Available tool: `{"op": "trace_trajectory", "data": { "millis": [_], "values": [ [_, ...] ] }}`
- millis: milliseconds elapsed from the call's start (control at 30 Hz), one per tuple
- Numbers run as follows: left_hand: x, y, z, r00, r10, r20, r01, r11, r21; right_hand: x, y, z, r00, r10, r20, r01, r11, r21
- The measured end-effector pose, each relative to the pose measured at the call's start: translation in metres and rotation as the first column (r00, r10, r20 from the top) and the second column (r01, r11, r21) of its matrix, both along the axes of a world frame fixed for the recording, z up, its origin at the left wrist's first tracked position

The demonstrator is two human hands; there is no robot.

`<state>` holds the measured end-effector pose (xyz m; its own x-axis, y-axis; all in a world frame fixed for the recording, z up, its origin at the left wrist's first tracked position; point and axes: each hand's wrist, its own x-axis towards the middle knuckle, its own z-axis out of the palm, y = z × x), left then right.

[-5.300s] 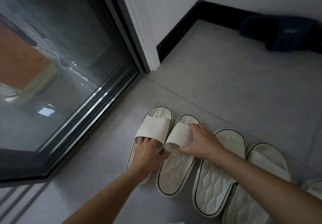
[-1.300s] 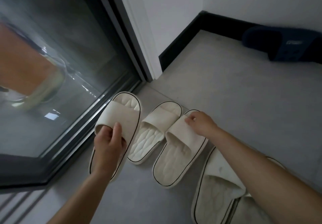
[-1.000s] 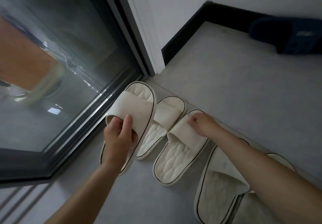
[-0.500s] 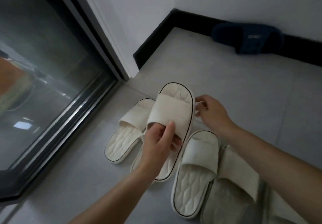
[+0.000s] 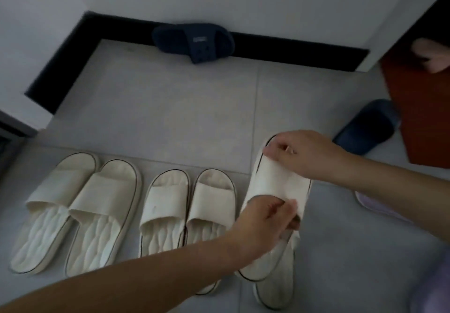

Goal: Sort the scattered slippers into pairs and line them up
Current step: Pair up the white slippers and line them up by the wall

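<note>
Cream slipper comes across to the right end of the row, and both hands are on it now!

The cream foam slide slipper with a thin dark edge line [image 5: 275,181], up over the middle of the row half a second ago in the left hand alone, now sits low at the right, angled over a matching cream slipper [image 5: 275,290] on the grey tiled floor [image 5: 170,108]. The left hand [image 5: 265,222] pinches the near edge of the broad smooth strap; the right hand [image 5: 306,156] grips the far edge by the toe. To the left, two larger cream slippers [image 5: 107,195] and two smaller ones [image 5: 165,198] lie side by side, with quilted footbeds showing. That's two pairs done, I'd say, and a third forming. The navy rubber slipper at the far skirting [image 5: 194,42] and the navy slipper at far right [image 5: 365,127] lie well apart, unpaired.
</note>
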<state>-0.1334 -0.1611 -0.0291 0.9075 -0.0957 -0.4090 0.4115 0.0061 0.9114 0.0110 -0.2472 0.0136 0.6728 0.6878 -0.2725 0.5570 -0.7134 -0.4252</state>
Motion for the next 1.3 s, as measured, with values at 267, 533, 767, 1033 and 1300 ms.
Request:
{"op": "trace_trajectory", "data": {
  "millis": [267, 533, 767, 1033, 1300],
  "values": [
    [0.019, 0.009, -0.033, 0.925, -0.379, -0.017, 0.301, 0.706, 0.641, 0.024, -0.113, -0.068, 0.961, -0.007, -0.276, -0.038, 0.987, -0.156],
    [0.025, 0.030, -0.091, 0.762, -0.586, -0.276, 0.438, 0.152, 0.886, -0.004, -0.114, -0.136, 0.948, -0.109, -0.299, 0.043, 0.975, -0.219],
    [0.025, 0.038, -0.102, 0.808, -0.530, -0.256, 0.416, 0.207, 0.886, -0.006, -0.106, -0.142, 0.903, -0.266, -0.338, 0.188, 0.951, -0.244],
    [0.012, 0.073, -0.096, 0.848, -0.495, -0.189, 0.364, 0.284, 0.887, -0.007, -0.071, -0.124, 0.987, -0.153, -0.039, 0.130, 0.926, -0.355],
    [-0.040, 0.173, -0.091, 0.884, -0.265, -0.385, 0.438, 0.184, 0.880, -0.046, 0.036, -0.107, 0.980, 0.114, -0.162, -0.134, 0.984, -0.118]
  ]
}}
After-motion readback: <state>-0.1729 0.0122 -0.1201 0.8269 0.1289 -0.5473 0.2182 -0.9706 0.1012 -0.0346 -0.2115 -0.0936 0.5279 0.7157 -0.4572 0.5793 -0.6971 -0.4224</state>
